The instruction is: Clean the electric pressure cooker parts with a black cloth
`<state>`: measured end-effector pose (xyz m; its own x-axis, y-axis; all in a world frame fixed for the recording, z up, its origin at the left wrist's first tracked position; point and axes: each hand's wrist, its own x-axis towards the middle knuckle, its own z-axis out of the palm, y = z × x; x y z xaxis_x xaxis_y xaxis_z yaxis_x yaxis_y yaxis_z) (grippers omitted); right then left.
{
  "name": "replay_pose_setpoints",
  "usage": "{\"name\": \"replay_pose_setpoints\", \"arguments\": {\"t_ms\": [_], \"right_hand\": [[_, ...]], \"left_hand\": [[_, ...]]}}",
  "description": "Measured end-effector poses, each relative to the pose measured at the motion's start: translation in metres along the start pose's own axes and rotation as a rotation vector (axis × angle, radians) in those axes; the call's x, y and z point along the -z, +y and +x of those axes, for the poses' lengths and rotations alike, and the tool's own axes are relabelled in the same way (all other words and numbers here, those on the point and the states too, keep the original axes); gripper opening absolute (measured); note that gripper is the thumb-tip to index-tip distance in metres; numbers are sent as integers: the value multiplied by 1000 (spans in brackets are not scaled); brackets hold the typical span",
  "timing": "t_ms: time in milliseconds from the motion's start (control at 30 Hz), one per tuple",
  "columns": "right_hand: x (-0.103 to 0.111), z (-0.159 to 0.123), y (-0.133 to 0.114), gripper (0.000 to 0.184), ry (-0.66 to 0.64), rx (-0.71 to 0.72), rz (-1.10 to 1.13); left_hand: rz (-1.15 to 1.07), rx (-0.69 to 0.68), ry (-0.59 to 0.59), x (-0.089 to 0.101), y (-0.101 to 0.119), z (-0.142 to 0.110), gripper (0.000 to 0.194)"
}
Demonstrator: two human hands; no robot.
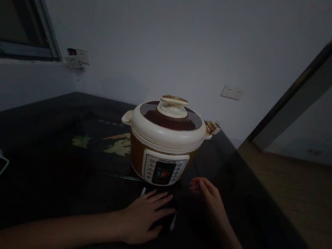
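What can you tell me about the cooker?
The cooker is squat and round, with a brown body and a plastic-looking cream lid, which is on. The lid has a glossy dark-brown top and a raised knob. The front panel has buttons around a dark display. It stands upright on the black table; neither the left hand nor right hand appears to touch it.

Pale walls (165, 38), a window (16, 6) and probably wooden flooring (301, 187) are dimly lit.

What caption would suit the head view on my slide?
Left hand spread near two small white pieces, right hand loosely curled, before a lidded electric cooker on a table.
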<state>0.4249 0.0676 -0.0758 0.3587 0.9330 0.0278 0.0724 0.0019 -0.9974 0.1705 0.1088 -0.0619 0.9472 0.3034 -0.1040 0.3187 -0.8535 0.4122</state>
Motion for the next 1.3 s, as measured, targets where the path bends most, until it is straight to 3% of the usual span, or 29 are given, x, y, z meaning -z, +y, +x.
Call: {"name": "replay_pose_setpoints", "arguments": {"t_ms": [200, 367, 467, 567, 633, 700, 833, 933, 1033, 1100, 1167, 1233, 1300], "right_hand": [[-2, -2, -5, 50, -53, -18, -51], [-2, 0, -14, 49, -89, -9, -79], [2, -1, -23, 48, -76, 27, -92], [11, -2, -35, 48, -30, 79, -91], [21, -2, -45, 48, 9, 117, -96], [31, -2, -60, 46, 44, 157, -115], [34, -1, -106, 40, 116, 284, -153], [12, 4, -153, 33, 109, 464, -195], [-27, 22, -196, 22, 35, 747, -358], [-54, 43, -216, 24, -36, 969, -590], [-77, 69, -229, 32, -107, 1090, -886], [-93, 96, -237, 43, -144, 1064, -1160], [-104, 119, -243, 47, -218, 1040, -1277]], "left_hand": [[35, 108, 28, -4, 8, 2, 72], [-12, -67, 10, -3, 4, 0, 71], [-77, -179, -10, 9, 6, -6, 73], [-155, -224, 40, 35, 14, -20, 68], [-158, -187, 165, 59, 19, -33, 54], [-104, -175, 363, 86, 19, -48, 39], [-121, -132, 960, 149, 5, -63, 23], [-348, -92, 1291, 191, -14, -48, 16], [-608, -134, 1488, 209, -34, -17, 16], [-596, -42, 1421, 206, -45, 4, 21], [-446, -14, 1319, 196, -52, 19, 26], [-251, -15, 1252, 186, -56, 26, 28], [-61, -8, 1203, 180, -58, 27, 30]]}}
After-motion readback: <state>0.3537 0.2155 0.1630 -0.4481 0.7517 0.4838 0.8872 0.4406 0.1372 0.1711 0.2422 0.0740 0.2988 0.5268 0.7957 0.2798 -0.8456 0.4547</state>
